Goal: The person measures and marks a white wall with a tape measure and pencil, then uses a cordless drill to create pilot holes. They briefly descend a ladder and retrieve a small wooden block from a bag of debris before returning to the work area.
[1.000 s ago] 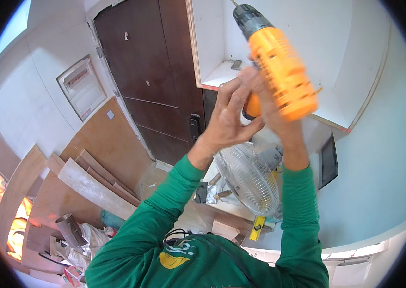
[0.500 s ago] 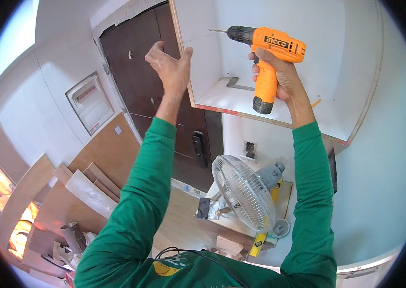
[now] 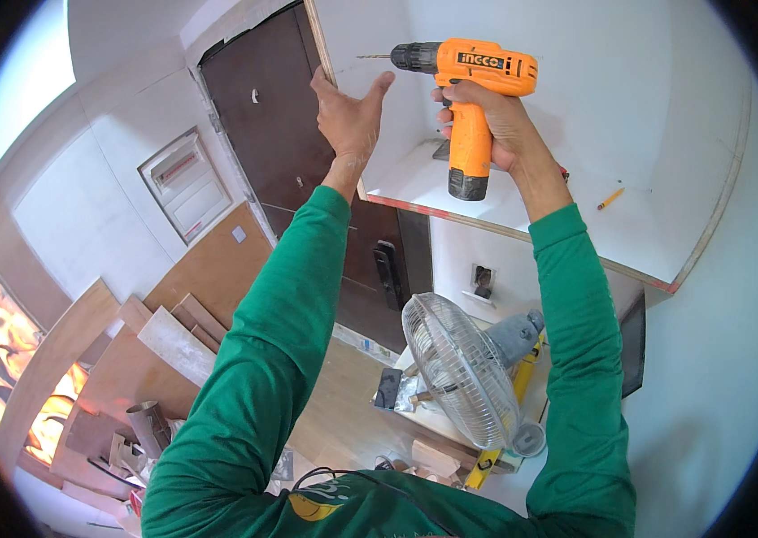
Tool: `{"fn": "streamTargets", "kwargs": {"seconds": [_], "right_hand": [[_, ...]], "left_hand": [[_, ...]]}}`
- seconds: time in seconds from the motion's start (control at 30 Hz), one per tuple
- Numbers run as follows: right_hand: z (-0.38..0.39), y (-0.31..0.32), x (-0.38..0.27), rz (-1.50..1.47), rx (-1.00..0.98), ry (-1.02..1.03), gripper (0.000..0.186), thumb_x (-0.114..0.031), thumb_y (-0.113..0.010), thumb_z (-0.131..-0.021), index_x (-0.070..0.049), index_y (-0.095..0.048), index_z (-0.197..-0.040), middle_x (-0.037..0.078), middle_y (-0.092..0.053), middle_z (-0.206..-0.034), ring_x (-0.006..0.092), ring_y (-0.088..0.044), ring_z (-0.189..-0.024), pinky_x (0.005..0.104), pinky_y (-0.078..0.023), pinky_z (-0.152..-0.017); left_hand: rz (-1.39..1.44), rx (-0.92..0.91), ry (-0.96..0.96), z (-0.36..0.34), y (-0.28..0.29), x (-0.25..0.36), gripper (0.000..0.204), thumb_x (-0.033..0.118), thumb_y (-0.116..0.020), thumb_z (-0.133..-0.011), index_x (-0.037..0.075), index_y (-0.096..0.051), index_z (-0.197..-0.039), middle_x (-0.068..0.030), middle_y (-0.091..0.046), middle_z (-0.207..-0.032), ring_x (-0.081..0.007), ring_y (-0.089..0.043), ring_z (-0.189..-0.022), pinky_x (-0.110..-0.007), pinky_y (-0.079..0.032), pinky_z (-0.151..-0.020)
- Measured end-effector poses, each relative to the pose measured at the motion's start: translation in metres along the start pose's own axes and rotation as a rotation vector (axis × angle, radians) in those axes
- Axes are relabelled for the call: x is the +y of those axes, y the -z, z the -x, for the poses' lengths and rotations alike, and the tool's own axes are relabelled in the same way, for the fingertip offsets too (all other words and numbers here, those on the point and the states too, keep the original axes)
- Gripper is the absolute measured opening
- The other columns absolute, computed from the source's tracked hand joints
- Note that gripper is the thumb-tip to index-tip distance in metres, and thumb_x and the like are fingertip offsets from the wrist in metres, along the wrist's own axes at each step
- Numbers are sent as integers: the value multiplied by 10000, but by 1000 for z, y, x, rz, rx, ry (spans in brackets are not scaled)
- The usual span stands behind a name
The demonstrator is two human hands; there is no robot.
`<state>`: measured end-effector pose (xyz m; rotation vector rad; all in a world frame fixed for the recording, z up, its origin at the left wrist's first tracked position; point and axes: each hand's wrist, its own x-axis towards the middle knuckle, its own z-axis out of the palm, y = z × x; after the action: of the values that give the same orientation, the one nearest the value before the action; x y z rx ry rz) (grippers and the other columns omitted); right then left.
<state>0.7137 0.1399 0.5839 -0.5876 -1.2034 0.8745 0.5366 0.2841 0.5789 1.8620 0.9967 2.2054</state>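
Note:
My right hand (image 3: 496, 125) grips an orange cordless drill (image 3: 487, 67), its thin bit (image 3: 374, 56) pointing left toward the inner side panel of a white cabinet (image 3: 612, 99). Whether the tip touches the panel I cannot tell. My left hand (image 3: 348, 117) is on the front edge of that left panel, fingers round the outer side and thumb inside, just below the bit. A yellow pencil (image 3: 610, 199) lies on the cabinet's bottom. A dark metal piece (image 3: 441, 151) there is partly hidden behind the drill and my right hand.
Below the cabinet a fan (image 3: 455, 368) rests on a cluttered surface with yellow levels (image 3: 485, 471) and a phone (image 3: 388, 387). A dark door (image 3: 253, 134) stands behind. Boards (image 3: 173, 350), a metal tube (image 3: 150, 426) and debris lie left; a black screen (image 3: 632, 345) is right.
My left hand has left the drill and moved onto the panel edge. The drill has swung from upward to horizontal in my right hand, then shifted left and slightly up.

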Motion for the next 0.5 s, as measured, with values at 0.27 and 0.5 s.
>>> {"fn": "streamTargets", "kwargs": {"seconds": [0.27, 0.5], "right_hand": [[-14, 16, 15, -42, -104, -6, 399, -132, -812, -894, 9, -673, -1240, 118, -731, -1014, 195, -713, -712, 377, -631, -640], [-20, 22, 21, -53, -141, -21, 406, -144, -796, -926, 3, -656, -1278, 109, -717, -1042, 173, -696, -716, 370, -621, -643]], "left_hand": [[-124, 39, 35, -2, -2, 6, 1173, 605, -979, -720, -10, -382, -1521, -256, -715, -1276, -446, -741, -1150, -515, -593, -985], [-160, 40, -6, 0, -3, 7, 1132, 595, -967, -752, -5, -385, -1516, -252, -719, -1266, -442, -742, -1147, -518, -588, -978]]}}
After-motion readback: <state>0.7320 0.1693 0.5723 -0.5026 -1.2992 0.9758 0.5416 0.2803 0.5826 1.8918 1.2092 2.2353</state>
